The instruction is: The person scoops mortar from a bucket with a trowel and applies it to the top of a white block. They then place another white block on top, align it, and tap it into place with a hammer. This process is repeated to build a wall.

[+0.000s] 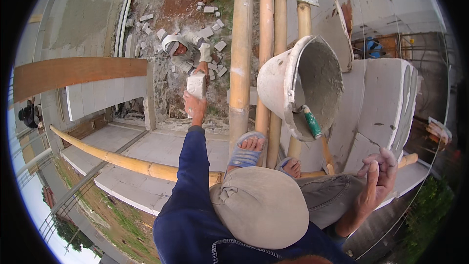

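My left hand (195,106), at the end of a navy sleeve, grips the lower end of a whitish lightweight block (196,86). At the block's far end, the hand (201,68) of a co-worker standing below also touches it. My right hand (375,181) is raised at the right with its fingers apart and nothing in it. Nearest to it is a mortar-smeared bucket (278,76), tilted in view on the bamboo poles, with grey mortar coating its inside. A trowel with a green handle (311,122) rests in the bucket, its blade partly hidden.
Long bamboo poles (239,63) form the footing under my sandalled feet, with a bamboo rail (122,161) crossing at the left. A brown plank (80,74) lies beyond. Broken blocks (206,32) litter the ground below. Pale block walls (386,102) stand at the right.
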Available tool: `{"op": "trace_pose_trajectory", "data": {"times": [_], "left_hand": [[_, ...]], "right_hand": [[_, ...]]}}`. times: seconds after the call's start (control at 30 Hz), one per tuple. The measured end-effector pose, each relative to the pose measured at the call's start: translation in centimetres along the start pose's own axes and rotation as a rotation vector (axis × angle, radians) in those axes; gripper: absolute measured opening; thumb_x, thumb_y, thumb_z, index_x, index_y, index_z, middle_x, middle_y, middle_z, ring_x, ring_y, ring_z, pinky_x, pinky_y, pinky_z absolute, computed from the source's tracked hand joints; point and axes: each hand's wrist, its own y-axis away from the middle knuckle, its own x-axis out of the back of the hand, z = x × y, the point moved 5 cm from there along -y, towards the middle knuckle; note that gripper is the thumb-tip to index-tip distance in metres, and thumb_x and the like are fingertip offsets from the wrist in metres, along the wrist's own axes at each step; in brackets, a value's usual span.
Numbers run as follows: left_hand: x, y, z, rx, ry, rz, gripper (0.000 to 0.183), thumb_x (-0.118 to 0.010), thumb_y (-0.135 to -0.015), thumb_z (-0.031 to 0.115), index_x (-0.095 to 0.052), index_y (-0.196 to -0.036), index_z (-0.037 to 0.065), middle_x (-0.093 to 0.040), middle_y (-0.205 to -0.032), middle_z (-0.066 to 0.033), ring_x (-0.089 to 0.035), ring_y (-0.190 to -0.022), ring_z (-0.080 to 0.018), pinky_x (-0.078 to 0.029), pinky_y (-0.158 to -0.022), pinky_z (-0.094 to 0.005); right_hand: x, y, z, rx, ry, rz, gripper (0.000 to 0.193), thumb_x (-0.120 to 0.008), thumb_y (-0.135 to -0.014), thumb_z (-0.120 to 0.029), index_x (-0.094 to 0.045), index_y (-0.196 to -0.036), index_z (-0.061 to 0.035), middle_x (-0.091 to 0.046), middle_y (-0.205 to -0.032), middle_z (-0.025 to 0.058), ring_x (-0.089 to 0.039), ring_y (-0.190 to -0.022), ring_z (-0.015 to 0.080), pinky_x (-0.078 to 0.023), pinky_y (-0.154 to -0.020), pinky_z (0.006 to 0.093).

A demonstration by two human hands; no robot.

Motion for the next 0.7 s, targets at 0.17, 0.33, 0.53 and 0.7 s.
{"op": "trace_pose_trajectory", "data": {"times": [0.17,0.33,0.53,0.7], "left_hand": [[10.1,1.0,-4.3,0.071,0.073,0.057,0.109,-0.098,-0.064,0.042,-0.043,-0.146,-0.005,-0.069,-0.130,-0.0290,-0.069,-0.119,-0.0479,-0.056,-0.101,-0.0553],[31.6,8.0,-6.0,0.139,0.143,-0.036,0.097,-0.097,-0.065,0.039,-0.053,-0.138,-0.007,-0.072,-0.122,-0.0285,-0.071,-0.116,-0.0457,-0.055,-0.100,-0.0516],[58.5,20.4,4.9,-0.024,0.132,-0.084,0.095,-0.096,-0.066,0.032,-0.052,-0.143,-0.003,-0.071,-0.126,-0.0288,-0.068,-0.120,-0.0455,-0.052,-0.103,-0.0507],[77.2,32.6,11.5,-0.164,-0.159,-0.137,0.108,-0.098,-0.060,0.033,-0.046,-0.150,0.002,-0.067,-0.130,-0.0296,-0.063,-0.123,-0.0523,-0.049,-0.104,-0.0561]], "right_hand": [[-2.8,-0.8,0.1,-0.211,-0.048,-0.096,0.035,-0.065,-0.105,-0.008,-0.060,-0.138,0.0006,-0.069,-0.101,0.0086,-0.060,-0.081,0.0106,-0.048,-0.070,0.0248],[-5.8,-3.4,-0.9,-0.258,0.153,-0.330,0.033,-0.066,-0.105,-0.012,-0.061,-0.135,0.0004,-0.068,-0.094,0.0061,-0.061,-0.079,0.0102,-0.050,-0.070,0.0288],[-6.4,-1.2,-4.9,-0.227,0.241,-0.343,0.037,-0.074,-0.098,-0.024,-0.063,-0.129,-0.0057,-0.072,-0.095,0.0116,-0.070,-0.084,0.0320,-0.055,-0.080,0.0455],[-6.6,2.3,-13.9,-0.008,0.031,-0.698,0.075,-0.081,-0.092,-0.037,-0.047,-0.154,-0.0093,-0.060,-0.141,0.0203,-0.054,-0.136,0.0420,-0.045,-0.112,0.0512]]}}
